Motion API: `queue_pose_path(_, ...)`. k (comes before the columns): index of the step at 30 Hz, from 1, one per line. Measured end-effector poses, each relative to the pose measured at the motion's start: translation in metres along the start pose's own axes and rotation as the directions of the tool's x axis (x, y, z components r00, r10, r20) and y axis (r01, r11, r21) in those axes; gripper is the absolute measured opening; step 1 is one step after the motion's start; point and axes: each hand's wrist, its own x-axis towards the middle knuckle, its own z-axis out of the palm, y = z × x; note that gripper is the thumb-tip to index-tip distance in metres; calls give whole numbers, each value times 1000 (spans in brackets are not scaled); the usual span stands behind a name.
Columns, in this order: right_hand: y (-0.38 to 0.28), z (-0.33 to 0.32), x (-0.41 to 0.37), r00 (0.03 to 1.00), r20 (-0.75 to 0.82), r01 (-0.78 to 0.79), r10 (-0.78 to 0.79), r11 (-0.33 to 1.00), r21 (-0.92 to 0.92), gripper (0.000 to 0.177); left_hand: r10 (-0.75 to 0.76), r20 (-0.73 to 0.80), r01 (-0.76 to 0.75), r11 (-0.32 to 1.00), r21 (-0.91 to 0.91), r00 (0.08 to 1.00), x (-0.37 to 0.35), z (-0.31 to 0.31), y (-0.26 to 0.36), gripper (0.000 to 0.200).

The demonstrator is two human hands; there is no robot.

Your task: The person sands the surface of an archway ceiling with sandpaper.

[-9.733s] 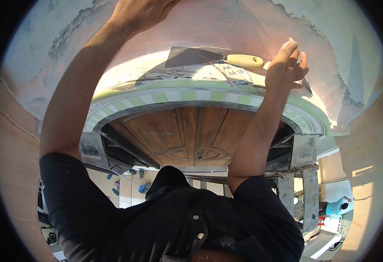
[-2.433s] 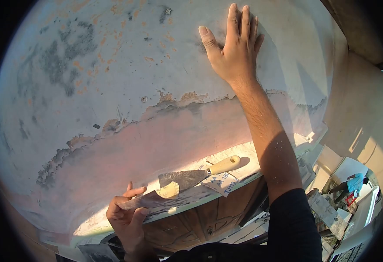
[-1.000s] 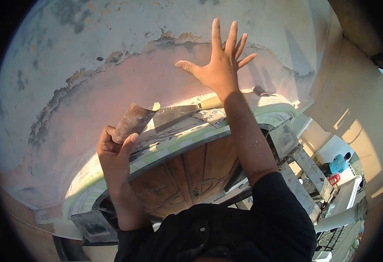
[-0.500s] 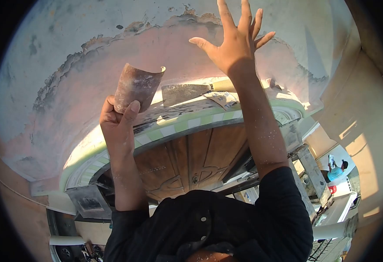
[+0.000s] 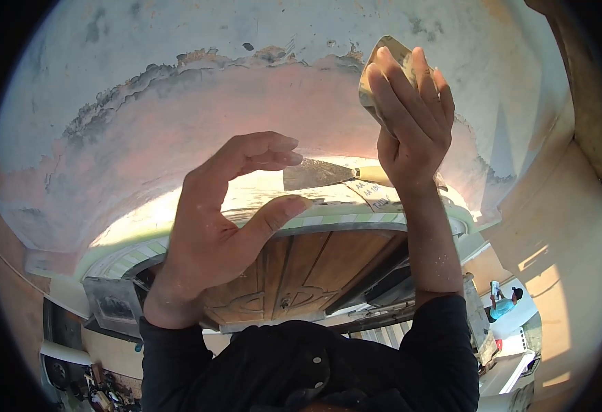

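Left hand half open and empty, thumb apart from curled fingers; right hand closed on one curved tan sheet, fingers spread across its face; beyond both, one wall, grey-blue, crumbling around a smoother pink patch; below the right hand, one scraper, flat metal blade and pale handle, on the ledge; one lettered paper piece beside the handle, left of the right wrist.

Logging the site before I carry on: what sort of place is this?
Likely a house front under repair: a wooden double door below, a scraper on the ledge, and rough, patched plaster above.
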Motion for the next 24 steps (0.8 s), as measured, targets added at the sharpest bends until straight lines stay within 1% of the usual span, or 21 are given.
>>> queue_pose_path(1,9,13,0,993,93,85,-79,994,-69,44,50,12,-51,986,156,999,14,-19,13,30)
queue_pose_path(2,18,30,-6,970,190,175,-149,976,-128,41,93,33,-99,946,308,995,30,-35,20,23)
queue_pose_path(3,27,47,-13,942,197,289,-272,955,-65,35,170,-35,-144,914,380,985,48,-46,15,22)
queue_pose_path(4,32,55,-19,941,198,291,-276,955,-55,35,251,-96,-182,872,454,963,70,-57,5,23)
queue_pose_path(6,38,67,-27,882,327,318,-339,941,117,32,409,-167,-235,762,603,897,111,-85,-21,22)
queue_pose_path(7,39,62,-26,849,393,347,-354,933,92,32,414,-215,-244,804,542,885,125,-93,-33,20)
queue_pose_path(8,47,61,-30,849,388,348,-359,932,99,32,418,-263,-258,838,481,869,132,-99,-44,19)
queue_pose_path(9,57,62,-36,830,379,402,-410,910,102,32,420,-263,-256,834,488,868,135,-100,-51,19)
queue_pose_path(10,63,63,-39,809,373,452,-455,886,101,32,592,-288,-254,665,702,753,140,-97,-58,18)
queue_pose_path(11,66,66,-39,806,370,449,-463,884,128,33,748,-256,-196,458,867,613,145,-96,-63,21)
queue_pose_path(12,64,74,-35,807,371,449,-459,886,120,33,751,-254,-203,458,866,609,147,-99,-68,21)
queue_pose_path(14,49,90,-22,816,331,461,-474,879,124,32,845,-46,-383,290,877,533,148,-99,-82,23)
queue_pose_path(15,26,97,-7,841,282,432,-461,887,162,32,812,-35,-372,305,877,582,144,-98,-83,24)
queue_pose_path(16,6,103,8,866,225,406,-447,890,205,33,733,34,-369,301,879,679,127,-84,-60,25)
queue_pose_path(17,2,102,13,864,238,401,-444,892,208,33,762,33,-365,272,890,647,128,-87,-78,22)
queue_pose_path(18,-2,103,19,835,280,452,-473,881,140,33,792,36,-354,231,906,610,129,-98,-97,22)
queue_pose_path(19,-3,105,21,809,318,500,-494,863,70,34,792,40,-353,225,908,609,126,-103,-101,22)
queue_pose_path(20,9,101,15,814,312,494,-489,867,68,34,781,60,-362,219,906,622,121,-108,-103,22)
queue_pose_path(22,48,77,-15,854,349,343,-386,922,180,33,753,94,-386,222,895,651,117,-115,-108,22)
queue_pose_path(24,65,63,-33,858,373,320,-354,935,152,32,781,11,-301,228,926,624,124,-122,-104,23)
